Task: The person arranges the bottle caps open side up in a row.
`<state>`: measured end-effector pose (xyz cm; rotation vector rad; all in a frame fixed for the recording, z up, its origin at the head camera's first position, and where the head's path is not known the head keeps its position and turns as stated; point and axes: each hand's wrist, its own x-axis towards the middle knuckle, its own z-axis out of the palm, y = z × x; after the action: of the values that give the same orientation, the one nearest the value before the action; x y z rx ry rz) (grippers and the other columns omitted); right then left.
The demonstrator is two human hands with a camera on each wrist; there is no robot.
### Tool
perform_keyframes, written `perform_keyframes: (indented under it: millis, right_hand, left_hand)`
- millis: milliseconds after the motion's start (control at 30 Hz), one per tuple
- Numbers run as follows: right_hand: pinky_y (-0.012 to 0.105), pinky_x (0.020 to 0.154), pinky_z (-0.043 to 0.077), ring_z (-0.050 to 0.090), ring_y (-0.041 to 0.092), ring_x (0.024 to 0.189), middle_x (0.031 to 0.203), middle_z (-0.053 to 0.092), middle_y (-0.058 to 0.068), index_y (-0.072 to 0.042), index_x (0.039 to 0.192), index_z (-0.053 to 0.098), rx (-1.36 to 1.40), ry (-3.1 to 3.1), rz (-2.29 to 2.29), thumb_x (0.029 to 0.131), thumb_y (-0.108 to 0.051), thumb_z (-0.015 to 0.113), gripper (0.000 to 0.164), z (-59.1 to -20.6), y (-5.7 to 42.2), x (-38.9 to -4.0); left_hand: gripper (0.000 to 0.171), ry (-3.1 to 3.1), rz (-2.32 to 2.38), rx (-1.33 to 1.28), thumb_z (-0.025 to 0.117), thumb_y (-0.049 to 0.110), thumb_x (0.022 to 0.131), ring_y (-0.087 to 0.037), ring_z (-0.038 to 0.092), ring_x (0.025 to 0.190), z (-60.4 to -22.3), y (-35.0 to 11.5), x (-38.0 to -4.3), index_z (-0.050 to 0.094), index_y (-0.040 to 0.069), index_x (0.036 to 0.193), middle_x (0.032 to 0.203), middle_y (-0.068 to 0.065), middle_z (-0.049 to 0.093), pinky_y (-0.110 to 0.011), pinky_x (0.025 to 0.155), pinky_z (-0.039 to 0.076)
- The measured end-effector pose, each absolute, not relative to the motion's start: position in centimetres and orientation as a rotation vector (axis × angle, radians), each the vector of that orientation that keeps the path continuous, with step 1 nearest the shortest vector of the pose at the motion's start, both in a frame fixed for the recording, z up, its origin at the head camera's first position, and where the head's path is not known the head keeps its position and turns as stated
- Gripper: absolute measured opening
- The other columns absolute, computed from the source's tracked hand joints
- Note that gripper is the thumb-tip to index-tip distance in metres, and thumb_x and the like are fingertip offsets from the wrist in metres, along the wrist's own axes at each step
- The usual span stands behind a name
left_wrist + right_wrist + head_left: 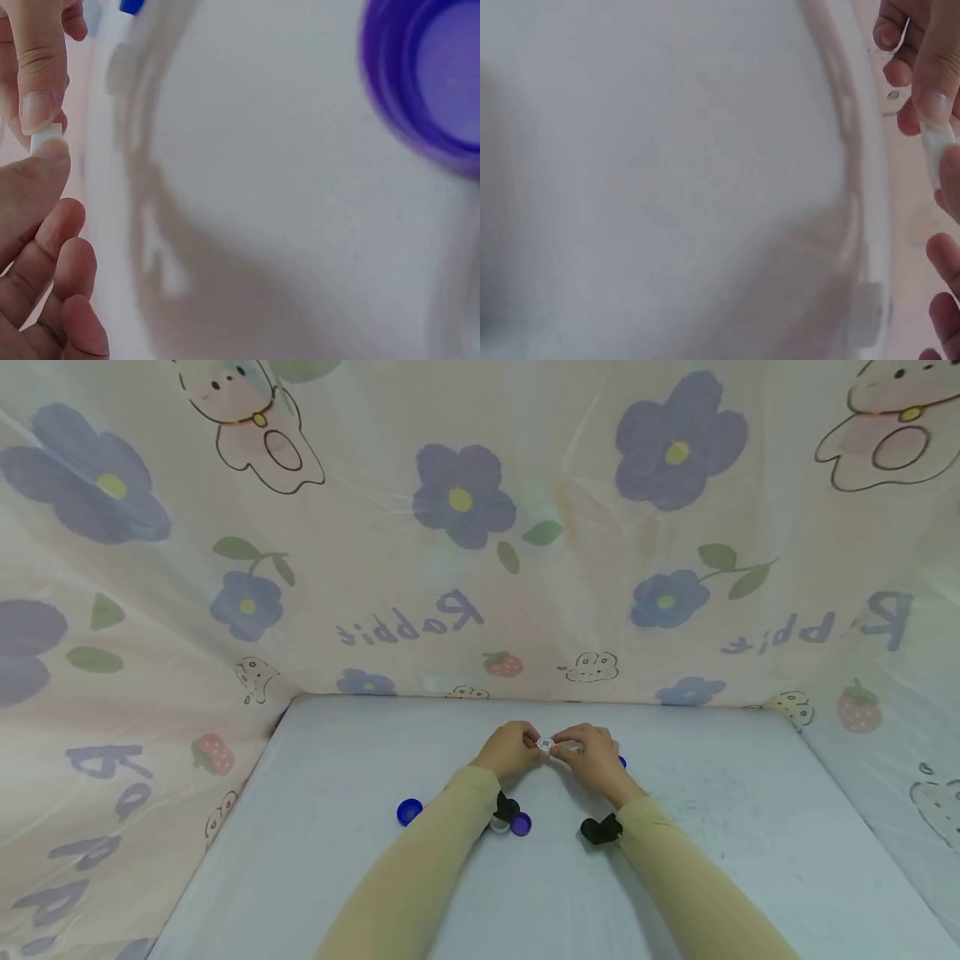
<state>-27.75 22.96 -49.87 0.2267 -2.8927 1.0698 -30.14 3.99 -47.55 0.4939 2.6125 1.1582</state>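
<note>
Both hands meet over the far middle of the table at a small round white cap point(545, 744) with a marked face. My left hand point(512, 750) pinches its left side between thumb and fingers, and my right hand point(596, 764) pinches the right side. In the left wrist view, the white cap point(46, 136) shows edge-on between the fingertips of the two hands. The right wrist view has the same white cap point(934, 150) at its right edge, partly covered by fingertips.
A blue cap point(409, 812) lies left of the left forearm. By that wrist are a purple cap point(521, 824) and a white cap point(499, 826), partly hidden. Another blue piece point(622, 762) peeks out beside the right hand. A patterned curtain point(525, 568) hangs behind the table.
</note>
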Motion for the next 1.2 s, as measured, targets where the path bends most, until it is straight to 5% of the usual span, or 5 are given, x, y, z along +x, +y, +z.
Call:
perform_keyframes:
  millis: [167, 367, 667, 1200]
  right_hand:
    - [0.057, 0.101, 0.027, 0.046, 0.034, 0.12, 0.116, 0.064, 0.005, -0.017, 0.109, 0.073, 0.274, -2.842, 1.17, 0.089, -0.034, 0.07, 0.026, -48.5, 22.5, -26.5]
    - [0.048, 0.091, 0.041, 0.055, 0.02, 0.106, 0.109, 0.066, -0.003, -0.019, 0.113, 0.07, 0.294, -2.789, 1.321, 0.091, -0.034, 0.068, 0.027, -48.0, 21.6, -23.9]
    - [0.036, 0.077, 0.042, 0.055, 0.012, 0.09, 0.095, 0.065, -0.01, -0.021, 0.11, 0.071, 0.339, -2.745, 1.296, 0.091, -0.032, 0.069, 0.023, -48.9, 19.8, -21.6]
    - [0.029, 0.072, 0.046, 0.057, 0.012, 0.083, 0.091, 0.063, -0.008, -0.02, 0.119, 0.066, 0.306, -2.71, 1.332, 0.092, -0.03, 0.067, 0.029, -48.9, 19.3, -20.6]
  left_hand:
    - [0.02, 2.624, 1.144, 0.526, 0.073, 0.021, 0.088, -0.009, 0.057, 0.08, -46.3, 3.1, -28.8, 0.067, 0.011, 0.104, 0.087, 0.007, 0.061, -0.029, 0.077, 0.047]
    - [0.022, 2.616, 1.159, 0.577, 0.071, 0.027, 0.09, -0.007, 0.057, 0.083, -45.6, 1.8, -26.6, 0.066, 0.016, 0.108, 0.091, 0.011, 0.061, -0.029, 0.076, 0.047]
    - [0.019, 2.633, 1.156, 0.614, 0.072, 0.026, 0.089, -0.006, 0.055, 0.08, -45.9, -0.2, -24.2, 0.068, 0.017, 0.106, 0.088, 0.014, 0.061, -0.026, 0.072, 0.047]
    - [0.025, 2.66, 1.152, 0.644, 0.07, 0.028, 0.09, -0.005, 0.055, 0.077, -46.1, -0.3, -23.4, 0.069, 0.013, 0.11, 0.084, 0.012, 0.06, -0.023, 0.067, 0.047]
